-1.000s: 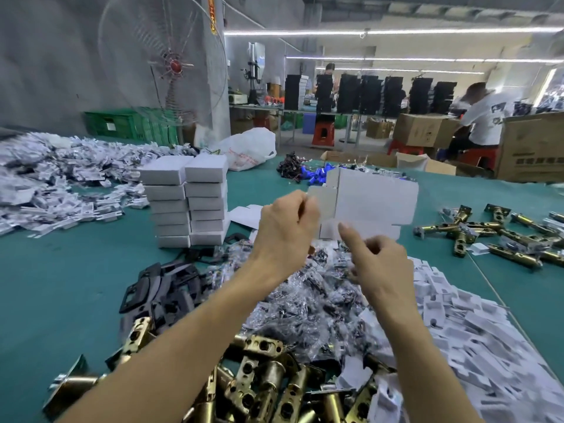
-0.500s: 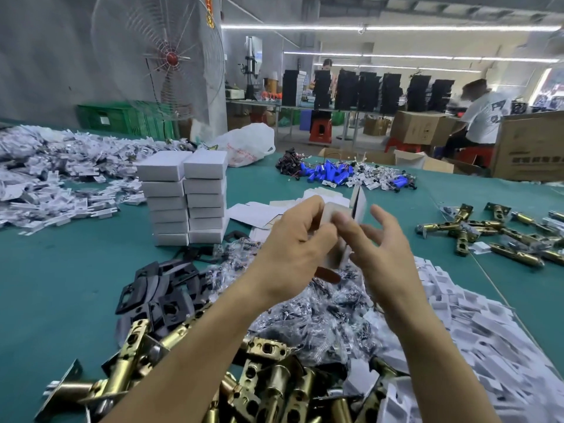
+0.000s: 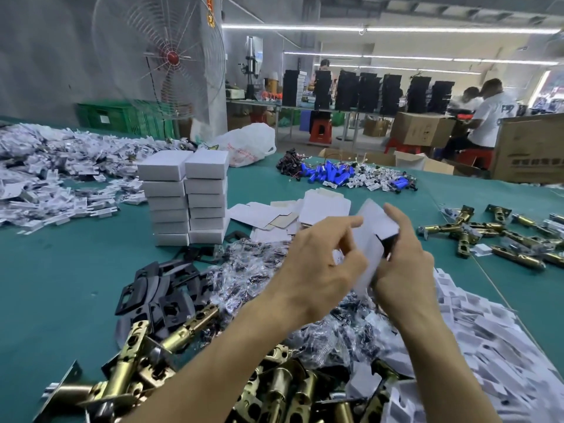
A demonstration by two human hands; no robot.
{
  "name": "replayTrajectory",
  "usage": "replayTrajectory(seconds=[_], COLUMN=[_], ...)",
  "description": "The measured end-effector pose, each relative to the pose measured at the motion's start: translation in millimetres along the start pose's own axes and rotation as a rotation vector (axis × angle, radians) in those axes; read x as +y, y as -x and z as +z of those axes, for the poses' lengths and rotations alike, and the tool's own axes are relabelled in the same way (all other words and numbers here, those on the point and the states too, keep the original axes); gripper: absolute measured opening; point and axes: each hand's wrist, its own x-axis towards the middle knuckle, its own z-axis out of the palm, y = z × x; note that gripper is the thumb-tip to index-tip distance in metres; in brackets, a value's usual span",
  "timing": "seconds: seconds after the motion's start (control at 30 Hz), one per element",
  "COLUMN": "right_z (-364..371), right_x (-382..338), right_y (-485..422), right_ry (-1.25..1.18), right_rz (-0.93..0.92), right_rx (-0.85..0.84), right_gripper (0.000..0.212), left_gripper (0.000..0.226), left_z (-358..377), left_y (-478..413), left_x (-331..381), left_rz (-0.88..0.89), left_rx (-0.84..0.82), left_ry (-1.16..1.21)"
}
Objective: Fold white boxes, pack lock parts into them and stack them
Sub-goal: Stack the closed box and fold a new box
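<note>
A half-folded white box (image 3: pixel 374 236) is held up over the table between both hands. My right hand (image 3: pixel 403 264) grips it from the right, fingers curled round its open end. From the left, my left hand (image 3: pixel 320 264) pinches one of its flaps with curled fingers. Two side-by-side stacks of closed white boxes (image 3: pixel 189 196) stand on the green table (image 3: pixel 61 276). Flat box blanks (image 3: pixel 323 206) lie behind my hands. Brass latch bolts (image 3: pixel 183 361) lie in a heap at the near edge, with black plates (image 3: pixel 161 288) and bagged screws (image 3: pixel 253 270) beside them.
More brass latches (image 3: pixel 500 233) lie at the right. White paper inserts (image 3: pixel 488 325) pile up at the near right and white packets (image 3: pixel 61 166) at the far left. Blue parts (image 3: pixel 332 174) sit at the back. A fan (image 3: pixel 171 59), cardboard cartons and seated people stand beyond the table.
The flat blank held up one second ago has been drawn together into a box shape. Both hands have closed in on it and moved slightly right.
</note>
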Motion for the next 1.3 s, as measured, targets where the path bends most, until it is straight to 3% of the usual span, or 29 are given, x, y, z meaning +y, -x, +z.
replayTrajectory(seconds=[0.1,0.2,0.3,0.4,0.57,0.7,0.8,0.9,1.17,1.3], right_z=[-9,0,14,19,18,7,4,4,18,19], right_x=[3,-10,-18,-18,-22,-27,-31,-37,-45,-48], right_y=[-1,6,12,14,14,13,15,15,28,31], right_ry=[0.067,-0.020,-0.030,-0.093,-0.016,0.179,0.140,0.004,0.143,0.233], right_rz=[-0.181,-0.439,-0.628,-0.621,-0.444,-0.409,-0.451,-0.464,-0.556,-0.522], right_rx=[0.001,-0.075,-0.107,-0.198,-0.385,-0.504,-0.301,-0.124,-0.114,-0.096], right_gripper=[0.073,0.073,0.074,0.075,0.079,0.075,0.051,0.045,0.049,0.044], left_gripper=[0.044,0.082,0.099,0.108,0.105,0.081,0.080,0.074,0.090,0.075], left_z=[-11,-23,-27,-30,-27,-24,-23,-18,-15,-13], left_y=[-5,-11,-12,-15,-16,-17,-14,-8,-4,-5], left_x=[7,6,4,-2,-19,-32,-37,-31,-25,-28], left_rz=[-0.328,-0.583,-0.688,-0.707,-0.625,-0.453,-0.299,-0.139,-0.016,0.015], left_rx=[0.068,0.058,0.075,0.140,0.362,0.508,0.468,0.410,0.479,0.454], left_ry=[0.334,0.702,0.897,0.946,0.850,0.671,0.420,0.268,0.174,0.080])
